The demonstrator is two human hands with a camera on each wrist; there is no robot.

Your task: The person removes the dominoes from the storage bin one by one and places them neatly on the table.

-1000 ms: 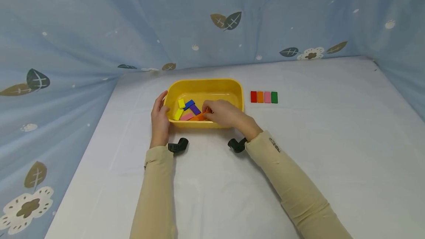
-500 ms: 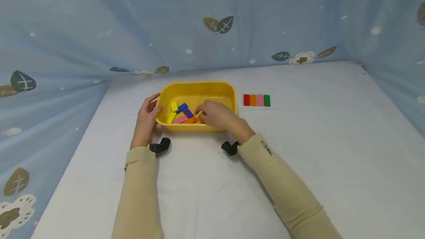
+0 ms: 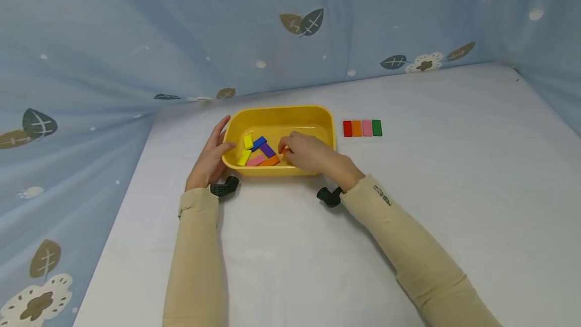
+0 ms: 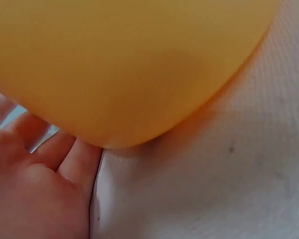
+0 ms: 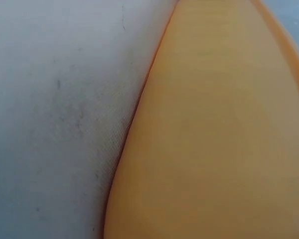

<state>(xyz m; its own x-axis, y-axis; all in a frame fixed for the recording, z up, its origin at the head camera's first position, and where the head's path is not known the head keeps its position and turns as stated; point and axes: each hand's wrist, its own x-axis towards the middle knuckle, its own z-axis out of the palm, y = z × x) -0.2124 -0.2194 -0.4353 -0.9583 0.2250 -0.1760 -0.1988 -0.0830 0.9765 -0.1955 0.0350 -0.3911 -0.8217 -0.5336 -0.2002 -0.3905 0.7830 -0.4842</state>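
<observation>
A yellow plastic tub (image 3: pixel 272 171) stands on the white cloth. My left hand (image 3: pixel 210 159) holds its left end, thumb over the rim and fingers along the outside wall. Inside the tub, my right hand (image 3: pixel 313 154) pinches a small orange block (image 3: pixel 285 153), mostly hidden by the fingers. To the left of these fingers lie two yellow blocks (image 3: pixel 244 157), a blue block (image 3: pixel 259 143), a purple block (image 3: pixel 267 150), a pink block (image 3: pixel 256 160) and another orange block (image 3: pixel 270 161). The right wrist view has only the tub's outer wall (image 5: pixel 204 124) and cloth.
Right of the tub, a red block (image 3: pixel 347 128), an orange block (image 3: pixel 357 128), a pink block (image 3: pixel 367 128) and a green block (image 3: pixel 376 127) lie side by side in a row. A blue patterned curtain (image 3: pixel 236 29) hangs behind and to the sides.
The head view has shifted about. My right hand stays in the tub, its fingers moving slightly among the blocks and parting from the other orange block. My left hand stays at the tub's left end.
</observation>
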